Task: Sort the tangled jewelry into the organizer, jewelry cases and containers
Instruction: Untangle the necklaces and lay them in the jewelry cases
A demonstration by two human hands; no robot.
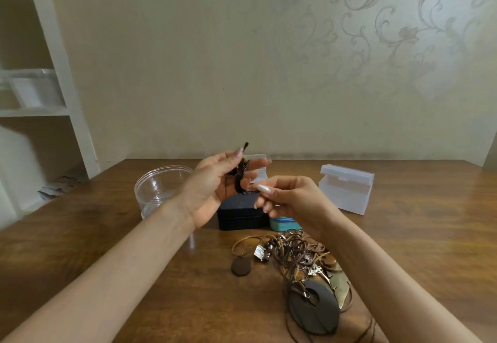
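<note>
Left hand: raised above the brown wooden table, fingers curled round a dark brown braided cord piece with metal links, 1 cord end poking up past the fingertips.
Right hand: thumb and forefinger pinch the lower end of that same piece, as far as the blur allows.
Tangled pile of brown cords, silver charms and pendants: on the table, just beside the right forearm.
Containers: clear round plastic jar at left, dark navy jewelry case under the hands, teal case beside it, frosted lidded plastic box well apart at right.
Risk 1: a hard pull by the right hand would probably tighten a knot or strain the links.
Risk 2: the right forearm may drag cords from the pile off the near edge.
Risk 3: a slack grip lets the piece fall back into the tangle.
</note>
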